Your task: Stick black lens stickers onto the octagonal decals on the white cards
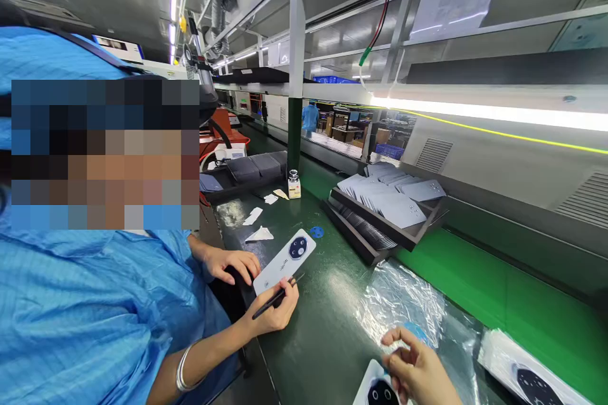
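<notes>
My right hand (413,364) comes in at the bottom right. Its thumb and index finger are pinched together over a pale phone back cover (363,383) with a black round camera area, cut off by the lower edge. A bit of blue shows by the fingertips; whatever the pinch holds is too small to make out. Behind the hand, a round blue film (415,332) lies on a clear plastic sheet (399,297). My left hand is out of view.
Across the green bench a co-worker's hand (278,310) holds a black pen-like tool over a white phone back cover (280,269). Black trays (408,240) carry stacked grey panels. A small bottle (294,185), paper scraps (259,234) and a wrapped cover (522,370) lie about.
</notes>
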Available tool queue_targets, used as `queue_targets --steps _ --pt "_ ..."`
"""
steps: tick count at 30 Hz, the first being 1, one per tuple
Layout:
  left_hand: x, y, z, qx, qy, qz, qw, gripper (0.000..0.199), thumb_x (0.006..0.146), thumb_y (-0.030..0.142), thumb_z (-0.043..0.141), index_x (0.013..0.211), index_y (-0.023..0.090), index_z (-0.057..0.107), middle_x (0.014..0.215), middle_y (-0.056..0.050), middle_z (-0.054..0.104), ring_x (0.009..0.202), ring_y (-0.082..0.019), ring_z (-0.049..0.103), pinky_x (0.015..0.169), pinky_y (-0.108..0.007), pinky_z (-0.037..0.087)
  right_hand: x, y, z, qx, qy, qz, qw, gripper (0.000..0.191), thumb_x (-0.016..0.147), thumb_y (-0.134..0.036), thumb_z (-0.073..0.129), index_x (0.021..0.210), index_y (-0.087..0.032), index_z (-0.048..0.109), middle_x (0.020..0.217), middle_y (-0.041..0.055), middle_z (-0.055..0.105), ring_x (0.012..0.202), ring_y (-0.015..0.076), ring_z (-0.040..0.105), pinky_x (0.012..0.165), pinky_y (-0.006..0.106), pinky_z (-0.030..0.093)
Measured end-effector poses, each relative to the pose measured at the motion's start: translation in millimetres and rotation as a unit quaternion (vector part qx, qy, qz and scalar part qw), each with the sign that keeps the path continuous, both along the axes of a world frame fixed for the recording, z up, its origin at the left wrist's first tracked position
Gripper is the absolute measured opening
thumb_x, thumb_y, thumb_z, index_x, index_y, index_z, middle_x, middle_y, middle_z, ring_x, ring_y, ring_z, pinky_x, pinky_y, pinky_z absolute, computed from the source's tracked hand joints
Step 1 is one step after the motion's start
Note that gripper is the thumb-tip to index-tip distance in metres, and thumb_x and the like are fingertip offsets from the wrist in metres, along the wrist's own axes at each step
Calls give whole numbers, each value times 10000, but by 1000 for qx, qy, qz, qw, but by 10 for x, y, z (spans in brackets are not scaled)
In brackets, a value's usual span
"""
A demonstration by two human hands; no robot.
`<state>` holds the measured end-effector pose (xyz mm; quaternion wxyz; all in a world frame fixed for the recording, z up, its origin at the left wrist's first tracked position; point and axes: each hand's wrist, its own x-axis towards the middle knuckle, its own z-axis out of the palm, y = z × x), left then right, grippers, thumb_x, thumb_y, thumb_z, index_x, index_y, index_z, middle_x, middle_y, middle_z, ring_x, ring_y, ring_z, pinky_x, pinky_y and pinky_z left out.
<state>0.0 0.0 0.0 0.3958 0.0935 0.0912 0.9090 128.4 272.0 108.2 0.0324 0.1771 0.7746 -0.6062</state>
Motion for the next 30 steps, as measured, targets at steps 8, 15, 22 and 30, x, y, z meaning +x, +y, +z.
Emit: queue_targets --steps 8,15,22,30 --pt "56 25 42 -74 86 74 991 175 944 238 559 1071 187 668 1021 -10 722 1003 -92 650 896 -174 519 -429 492 93 308 85 32 947 88 814 -273 434 807 -210 494 675 -7 574 592 169 587 585 287 425" --pt "23 21 183 -235 282 125 922 252 983 335 476 1054 185 665 1012 -8 701 1103 -87 614 1078 -211 396 -607 475 188 426 120 62 894 264 756 25 372 749 -170 550 989 154 567 1035 342 538 844 452 419" --pt "-41 80 269 -340 552 173 742 408 987 400 329 955 232 699 960 -130 696 1101 -273 620 1038 -485 448 -1060 -549 -63 221 122 58 966 326 1015 -322 309 1202 -127 491 1020 115 661 894 189 684 797 312 564" --pt "-156 99 195 -354 808 188 432 205 818 219 501 861 242 700 824 -107 723 901 -259 664 936 -394 501 -1347 -601 -422 276 73 41 958 191 963 -285 556 1075 -142 615 1102 87 638 976 197 637 873 391 537"
